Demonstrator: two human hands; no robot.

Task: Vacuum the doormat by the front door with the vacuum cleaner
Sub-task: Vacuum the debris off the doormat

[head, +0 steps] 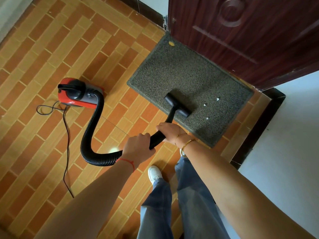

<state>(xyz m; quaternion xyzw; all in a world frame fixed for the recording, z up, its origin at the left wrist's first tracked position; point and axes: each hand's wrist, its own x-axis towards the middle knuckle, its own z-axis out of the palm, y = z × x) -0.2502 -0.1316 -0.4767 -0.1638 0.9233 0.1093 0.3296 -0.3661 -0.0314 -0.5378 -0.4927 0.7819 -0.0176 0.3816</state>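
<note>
Head cam looked down at a dark grey, coarse-pile rectangular doormat lying on the orange brick-pattern tile floor, tucked against the dark red-brown front door. Both hands were wrapped around the black vacuum wand: the left hand closed round the ribbed black flexible hose where it meets the wand, the right hand closed on the rigid tube further forward. The black T-shaped floor nozzle sat on the mat, roughly mid-way along the near half. Its long axis ran across the mat's length, while the wand pointed away from the person toward the door. A few small white scraps lay just to the right of the nozzle, plus a yellow bit near the far corner, so I'd say the job was only partly done. The small red and black canister vacuum sat on the floor well left of the mat, its thin black cord trailing back. Handling-wise I'd guess the wand is light and stiff and the hose floppy, so the two-hand grip on the tube makes sense. The mat looked light enough to bunch up or slide if the nozzle got shoved hard.
</note>
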